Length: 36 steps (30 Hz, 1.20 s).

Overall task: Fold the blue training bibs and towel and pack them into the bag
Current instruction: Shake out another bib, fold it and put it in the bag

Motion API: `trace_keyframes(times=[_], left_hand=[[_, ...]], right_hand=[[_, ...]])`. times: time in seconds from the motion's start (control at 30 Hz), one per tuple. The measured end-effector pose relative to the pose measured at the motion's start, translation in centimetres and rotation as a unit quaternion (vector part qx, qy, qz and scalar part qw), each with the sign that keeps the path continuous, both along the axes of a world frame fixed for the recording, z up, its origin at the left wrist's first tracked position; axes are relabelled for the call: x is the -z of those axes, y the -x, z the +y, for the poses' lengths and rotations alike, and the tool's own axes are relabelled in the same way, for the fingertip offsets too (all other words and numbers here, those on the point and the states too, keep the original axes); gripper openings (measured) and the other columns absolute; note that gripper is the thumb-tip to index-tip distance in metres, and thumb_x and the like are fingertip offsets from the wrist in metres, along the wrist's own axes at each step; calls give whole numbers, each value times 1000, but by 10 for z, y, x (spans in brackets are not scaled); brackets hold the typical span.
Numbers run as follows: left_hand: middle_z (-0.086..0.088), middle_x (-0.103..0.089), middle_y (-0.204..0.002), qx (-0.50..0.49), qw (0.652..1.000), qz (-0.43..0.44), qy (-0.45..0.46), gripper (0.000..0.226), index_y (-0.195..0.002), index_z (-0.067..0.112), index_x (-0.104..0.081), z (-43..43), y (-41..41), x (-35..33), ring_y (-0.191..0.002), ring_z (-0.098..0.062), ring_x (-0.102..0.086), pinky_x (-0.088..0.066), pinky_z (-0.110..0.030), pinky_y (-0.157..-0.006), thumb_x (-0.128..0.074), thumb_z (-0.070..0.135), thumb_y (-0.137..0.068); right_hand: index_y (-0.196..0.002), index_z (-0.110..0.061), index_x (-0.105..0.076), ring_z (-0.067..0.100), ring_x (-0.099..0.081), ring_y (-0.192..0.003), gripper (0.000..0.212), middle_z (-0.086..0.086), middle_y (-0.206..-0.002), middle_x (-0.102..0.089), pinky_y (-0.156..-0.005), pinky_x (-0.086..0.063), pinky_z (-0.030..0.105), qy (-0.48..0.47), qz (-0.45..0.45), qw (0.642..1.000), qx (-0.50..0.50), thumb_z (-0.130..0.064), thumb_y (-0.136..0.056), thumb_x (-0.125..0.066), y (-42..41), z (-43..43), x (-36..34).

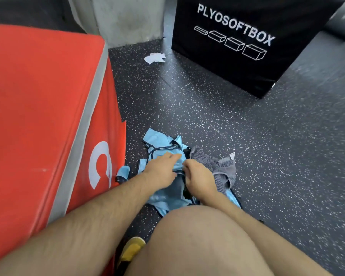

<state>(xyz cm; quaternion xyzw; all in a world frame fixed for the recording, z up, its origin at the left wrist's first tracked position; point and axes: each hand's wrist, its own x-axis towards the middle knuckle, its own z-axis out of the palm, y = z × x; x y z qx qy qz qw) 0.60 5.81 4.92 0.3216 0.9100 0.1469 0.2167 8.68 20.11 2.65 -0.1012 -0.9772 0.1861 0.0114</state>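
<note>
Blue bibs [157, 140] sit bunched on the floor [207, 116] near me, grey towel [223, 168] touching on the right; left hand [161, 168] flat w/ fingers straight, right hand [199, 176] pinching a bib edge, so lifting now prob. drags the towel along b/c the straps look tangled.

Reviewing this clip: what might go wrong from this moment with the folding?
1. The blue bibs lie tangled with the grey towel in one heap under the left hand and right hand; lifting one may drag the rest.
2. A small blue piece beside the red box could be missed.
3. No bag is in view.
</note>
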Motion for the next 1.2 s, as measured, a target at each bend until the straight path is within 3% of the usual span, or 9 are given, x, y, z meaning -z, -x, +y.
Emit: trace_keyframes(times=[0.13, 0.2, 0.3, 0.47, 0.7, 0.83, 0.93, 1.07, 1.2], left_hand=[[1, -60, -99, -60, 991, 16, -117, 12, -98, 21, -50, -7, 0, -60, -99, -29, -58, -40, -35, -73, -53, 14, -88], [5, -55, -87, -82, 977, 55, -189, 15, -85, 23, -46, -19, 2, -101, -92, -28, -57, -39, -36, -70, -52, 10, -83], [2, -61, -93, -97, 949, 129, -270, 19, -95, 18, -57, -51, 4, -169, -92, -23, -57, -46, -39, -79, -55, 7, -80], [6, -63, -91, -126, 883, 256, -372, 23, -99, 15, -65, -125, -8, -292, -85, -13, -56, -35, -25, -70, -58, 3, -80], [5, -69, -93, -216, 817, 397, -359, 21, -99, 14, -66, -269, -53, -403, -86, -12, -59, -43, -26, -75, -59, 8, -81], [8, -70, -94, -263, 794, 401, -373, 23, -103, 15, -66, -344, -76, -404, -86, -8, -62, -46, -23, -77, -60, 6, -83], [9, -68, -90, -294, 800, 404, -333, 14, -103, 18, -67, -391, -74, -377, -83, -15, -61, -44, -29, -73, -65, 14, -89], [14, -60, -75, -339, 827, 402, -197, 6, -89, 27, -68, -434, -61, -324, -82, -23, -52, -42, -38, -75, -63, 29, -93], [5, -67, -87, -330, 878, 298, -174, 9, -90, 23, -66, -436, -48, -299, -93, -23, -58, -43, -37, -82, -59, 26, -95]], right_hand=[[-114, -23, -56, 27, -60, -93, 18, -2, -111, -60, -74, -45, 41, 53, 85, 995, -18, -28, -103, -41, 3, -18, -82], [-115, -24, -55, 22, -59, -92, 15, -5, -112, -56, -75, -46, 39, 76, 143, 986, -42, -28, -102, -47, 7, -27, -125], [-124, -28, -52, 15, -58, -93, 25, -8, -119, -52, -79, -46, 33, 89, 210, 971, -73, -29, -99, -54, 13, -49, -191], [-116, -17, -59, 19, -58, -88, 21, 2, -105, -61, -76, -44, 35, 98, 297, 942, -120, -25, -98, -54, 29, -116, -308], [-113, -12, -61, 20, -56, -97, 19, 7, -106, -63, -78, -38, 26, 131, 385, 882, -237, -16, -97, -52, 31, -255, -418], [-102, -10, -63, 24, -58, -95, 13, 7, -98, -65, -82, -43, 35, 104, 375, 866, -315, -14, -95, -54, 35, -327, -431], [-106, -11, -64, 22, -58, -92, 14, 5, -97, -65, -80, -41, 32, 87, 339, 874, -337, -16, -96, -56, 45, -361, -421], [-119, -20, -58, 6, -48, -78, 21, -18, -85, -51, -74, -34, 25, 106, 255, 892, -358, -26, -99, -54, 63, -377, -376], [-134, -33, -49, 14, -50, -102, 57, -4, -109, -55, -91, -42, 31, 37, 132, 888, -438, -60, -86, -64, 74, -383, -323]])
